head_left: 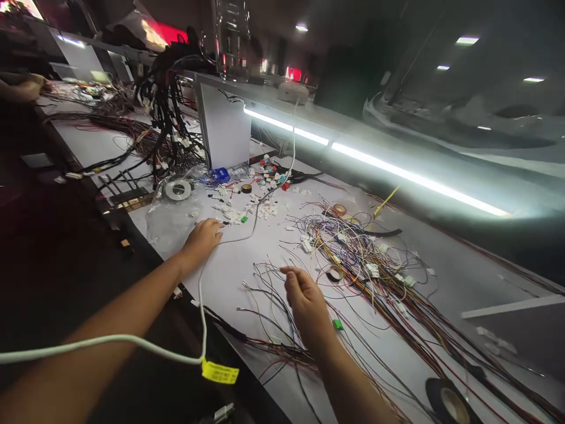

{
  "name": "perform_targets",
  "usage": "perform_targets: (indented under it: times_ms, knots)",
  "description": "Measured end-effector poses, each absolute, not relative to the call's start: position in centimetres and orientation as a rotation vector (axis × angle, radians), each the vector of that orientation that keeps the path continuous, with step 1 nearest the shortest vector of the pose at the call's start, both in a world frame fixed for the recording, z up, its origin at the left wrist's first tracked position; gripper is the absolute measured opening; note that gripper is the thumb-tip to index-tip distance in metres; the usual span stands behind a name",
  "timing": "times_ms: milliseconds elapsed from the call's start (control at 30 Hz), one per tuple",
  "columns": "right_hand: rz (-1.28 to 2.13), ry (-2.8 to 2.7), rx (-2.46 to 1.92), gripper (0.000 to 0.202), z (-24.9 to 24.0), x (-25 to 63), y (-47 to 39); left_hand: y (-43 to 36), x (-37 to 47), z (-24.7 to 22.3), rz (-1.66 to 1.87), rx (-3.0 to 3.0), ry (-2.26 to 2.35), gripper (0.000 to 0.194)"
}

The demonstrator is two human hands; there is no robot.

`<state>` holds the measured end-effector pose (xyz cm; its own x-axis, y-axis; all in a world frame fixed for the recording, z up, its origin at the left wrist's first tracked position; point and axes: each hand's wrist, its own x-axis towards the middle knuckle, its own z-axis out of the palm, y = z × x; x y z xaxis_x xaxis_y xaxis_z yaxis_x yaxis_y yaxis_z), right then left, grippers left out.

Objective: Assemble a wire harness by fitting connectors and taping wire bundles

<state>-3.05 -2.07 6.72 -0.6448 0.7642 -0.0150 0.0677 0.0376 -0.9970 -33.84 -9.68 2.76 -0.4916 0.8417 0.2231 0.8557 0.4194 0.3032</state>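
Note:
My left hand [203,240] is at the near side of the white table [233,265], its fingertips by a small dark piece near scattered white connectors [229,213]. Whether it grips that piece is too small to tell. Over the loose ends of a wire harness [282,347] is my right hand [302,294], thumb and index finger pinched together near a thin wire end. A green connector [338,324] lies just right of that wrist. Further right spreads a large bundle of coloured wires [353,253] with white connectors.
A white cable [132,340] with a yellow tag [220,372] crosses over my left arm. Black tape [448,400] lies at the near right. A clear plastic bag [170,221], a bottle [220,175] and black cables [168,106] are further back. Another person's hand [29,88] shows far left.

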Motion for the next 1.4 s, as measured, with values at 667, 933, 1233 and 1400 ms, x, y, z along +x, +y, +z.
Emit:
perform_targets:
  times_ms: [667,933,1233,1400]
  knots:
    - [1.426,-2.008,-0.758,0.020,5.4,-1.7,-2.8,-12.5,-19.8,5.8,-1.653,-2.115,-2.668,0.030]
    - [1.407,-2.013,-0.785,0.011,5.9,-0.6,-4.2,-13.6,-16.1,5.3,-2.662,-1.566,-2.688,0.031]
    - [0.826,-2.198,-0.589,0.011,6.1,0.3,-4.2,-14.0,-15.6,5.4,-2.829,-1.476,-2.677,0.026]
    - [0.629,-2.241,-0.521,0.014,6.3,0.4,-4.1,-14.1,-15.6,5.5,-2.757,-1.540,-2.697,0.025]
